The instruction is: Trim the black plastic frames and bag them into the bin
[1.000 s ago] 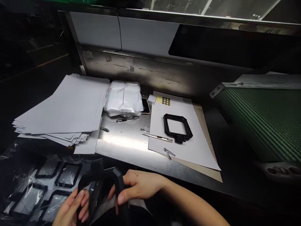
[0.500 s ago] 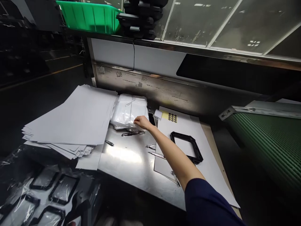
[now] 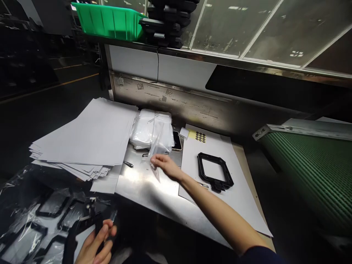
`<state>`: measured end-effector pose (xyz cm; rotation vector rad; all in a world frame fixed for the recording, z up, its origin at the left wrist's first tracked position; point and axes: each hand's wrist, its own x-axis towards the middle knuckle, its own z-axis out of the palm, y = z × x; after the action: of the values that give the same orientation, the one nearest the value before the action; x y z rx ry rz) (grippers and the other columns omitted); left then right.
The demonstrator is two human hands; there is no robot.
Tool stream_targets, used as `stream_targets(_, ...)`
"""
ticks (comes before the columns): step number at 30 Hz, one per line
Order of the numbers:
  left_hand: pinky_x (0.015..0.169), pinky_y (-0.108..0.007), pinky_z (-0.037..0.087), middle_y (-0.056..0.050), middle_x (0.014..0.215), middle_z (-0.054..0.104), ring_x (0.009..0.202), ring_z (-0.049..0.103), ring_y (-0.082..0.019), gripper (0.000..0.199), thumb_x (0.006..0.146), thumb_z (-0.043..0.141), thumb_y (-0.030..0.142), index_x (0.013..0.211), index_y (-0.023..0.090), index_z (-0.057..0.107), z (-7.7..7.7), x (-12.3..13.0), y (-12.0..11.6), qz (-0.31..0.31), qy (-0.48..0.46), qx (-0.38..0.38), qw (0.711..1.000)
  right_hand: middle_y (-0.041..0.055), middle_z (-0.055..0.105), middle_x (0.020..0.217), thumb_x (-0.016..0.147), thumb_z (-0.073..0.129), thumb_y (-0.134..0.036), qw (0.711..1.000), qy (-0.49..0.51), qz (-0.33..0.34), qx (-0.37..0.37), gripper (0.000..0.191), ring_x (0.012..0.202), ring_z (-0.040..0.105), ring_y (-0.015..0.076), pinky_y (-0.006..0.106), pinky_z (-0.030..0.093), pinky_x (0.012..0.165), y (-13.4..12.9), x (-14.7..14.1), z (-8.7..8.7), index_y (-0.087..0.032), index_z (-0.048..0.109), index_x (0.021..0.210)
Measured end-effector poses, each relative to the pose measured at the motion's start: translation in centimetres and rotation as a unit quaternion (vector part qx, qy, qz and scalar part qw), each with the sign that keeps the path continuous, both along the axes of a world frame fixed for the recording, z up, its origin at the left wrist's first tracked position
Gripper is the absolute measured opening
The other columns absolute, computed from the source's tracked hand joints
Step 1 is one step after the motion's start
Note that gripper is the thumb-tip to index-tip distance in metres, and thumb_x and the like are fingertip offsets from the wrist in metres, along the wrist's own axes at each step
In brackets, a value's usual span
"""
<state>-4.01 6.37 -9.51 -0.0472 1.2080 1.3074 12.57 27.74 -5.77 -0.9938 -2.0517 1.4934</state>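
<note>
Pinched in my right hand [image 3: 166, 165] is a clear plastic bag [image 3: 157, 146], lifted off the front of the stack of clear bags [image 3: 147, 126] on the metal table. At the lower left my left hand [image 3: 99, 244] is closed on a black frame [image 3: 72, 238], partly hidden by the fingers. Below and beside it lie black frames in clear plastic [image 3: 23, 238]. Another black frame [image 3: 200, 168] rests on white paper [image 3: 243, 198] right of my right hand. A sheet of black oval stickers [image 3: 194, 135] lies behind that frame.
A large stack of white sheets [image 3: 85, 135] covers the table's left side. A phone [image 3: 177, 141] lies beside the bags. A green bin [image 3: 110, 22] and stacked black parts [image 3: 167, 24] sit on the shelf above. A green ribbed surface [image 3: 308, 172] is at right.
My right hand has moved toward me, pulling one bag from the stack. My left hand has come into view at the lower left with a black frame.
</note>
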Motion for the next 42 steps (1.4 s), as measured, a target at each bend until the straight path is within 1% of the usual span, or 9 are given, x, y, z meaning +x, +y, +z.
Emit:
stream_targets(2, 0.025, -0.007, 0.019, -0.006, 0.075, 0.064, 0.027, 0.026, 0.008, 0.041, 0.055, 0.070, 0.043, 0.080, 0.012, 0.062, 1.1, 1.4, 1.1, -0.015, -0.029, 0.030, 0.999, -0.0030, 0.049, 0.057, 0.081, 0.045, -0.027, 0.999, 0.020, 0.034, -0.021, 0.021, 0.055, 0.048, 0.0079, 0.021, 0.041, 0.055, -4.6, -1.0, 0.2, -0.013, 0.051, 0.067)
stream_targets(5, 0.026, -0.007, 0.018, 0.003, 0.051, 0.054, 0.028, 0.024, 0.005, 0.032, 0.055, 0.072, 0.036, 0.075, 0.012, 0.063, 1.8, 2.5, 1.3, -0.032, -0.039, 0.039, 0.998, -0.0026, 0.051, 0.057, 0.075, 0.053, -0.026, 0.996, 0.032, 0.076, -0.036, 0.017, 0.054, 0.047, 0.0078, 0.019, 0.038, 0.051, -10.4, -1.8, 0.2, -0.014, 0.053, 0.063)
stream_targets(10, 0.030, -0.012, 0.028, 0.009, 0.037, 0.036, 0.031, 0.031, -0.001, 0.015, 0.053, 0.074, 0.016, 0.063, 0.014, 0.063, 2.4, 2.0, -1.2, -0.023, -0.025, -0.001, 0.999, -0.0045, 0.045, 0.055, 0.074, 0.052, -0.024, 0.997, 0.024, 0.062, -0.044, 0.014, 0.052, 0.039, 0.0072, 0.019, 0.032, 0.050, -14.3, -1.7, 0.0, -0.014, 0.053, 0.063)
stream_targets(17, 0.027, -0.012, 0.022, 0.007, 0.044, 0.044, 0.030, 0.026, 0.001, 0.016, 0.052, 0.075, 0.014, 0.058, 0.013, 0.060, 2.5, 1.2, -3.6, 0.005, -0.006, -0.008, 1.000, -0.0036, 0.051, 0.057, 0.062, 0.065, -0.020, 0.969, 0.135, 0.071, -0.197, 0.012, 0.055, 0.043, 0.0080, 0.020, 0.033, 0.055, -16.6, -3.2, -1.0, -0.013, 0.056, 0.060)
stream_targets(26, 0.030, -0.009, 0.026, 0.007, 0.050, 0.048, 0.034, 0.030, 0.002, 0.018, 0.055, 0.074, 0.019, 0.066, 0.014, 0.061, 0.6, -3.4, -7.8, 0.060, 0.045, -0.012, 0.997, -0.0061, 0.042, 0.054, 0.066, 0.055, -0.042, 0.855, 0.307, -0.112, -0.402, 0.032, 0.048, 0.042, 0.0058, 0.020, 0.037, 0.051, -15.4, -4.4, -2.7, -0.018, 0.035, 0.059)
stream_targets(31, 0.030, -0.017, 0.031, 0.007, 0.043, 0.042, 0.036, 0.035, -0.007, 0.032, 0.056, 0.070, 0.031, 0.085, 0.020, 0.064, 0.3, -6.7, -11.1, 0.065, 0.108, -0.037, 0.991, -0.0003, 0.057, 0.062, 0.072, 0.052, -0.036, 0.868, 0.270, -0.120, -0.399, 0.025, 0.038, 0.037, 0.0030, 0.016, 0.025, 0.038, -15.7, -5.9, -3.2, -0.017, 0.036, 0.066)
stream_targets(35, 0.039, -0.020, 0.035, 0.004, 0.048, 0.045, 0.044, 0.036, -0.010, 0.047, 0.066, 0.058, 0.041, 0.110, 0.024, 0.055, 1.6, -7.1, -11.7, -0.051, 0.218, -0.054, 0.973, 0.0031, 0.063, 0.069, 0.075, 0.049, -0.037, 0.899, 0.233, -0.091, -0.360, 0.025, 0.038, 0.042, 0.0043, 0.016, 0.025, 0.037, -15.5, -7.6, -3.7, -0.018, 0.034, 0.068)
stream_targets(39, 0.039, -0.022, 0.034, -0.004, 0.105, 0.054, 0.045, 0.040, -0.007, 0.067, 0.071, 0.057, 0.035, 0.129, 0.035, 0.023, 1.8, -5.7, -9.7, -0.183, 0.265, -0.009, 0.947, -0.0002, 0.061, 0.062, 0.076, 0.046, -0.040, 0.926, 0.191, -0.003, -0.324, 0.026, 0.039, 0.045, 0.0068, 0.018, 0.028, 0.038, -15.6, -9.0, -3.3, -0.020, 0.031, 0.068)
stream_targets(42, 0.037, -0.021, 0.032, -0.010, 0.121, 0.045, 0.042, 0.042, -0.004, 0.063, 0.070, 0.058, 0.034, 0.126, 0.029, 0.028, 1.2, -5.6, -8.6, -0.245, 0.223, -0.012, 0.943, -0.0008, 0.057, 0.065, 0.078, 0.045, -0.039, 0.943, 0.155, 0.069, -0.286, 0.023, 0.042, 0.045, 0.0079, 0.020, 0.032, 0.041, -15.8, -8.4, -1.9, -0.019, 0.035, 0.070)
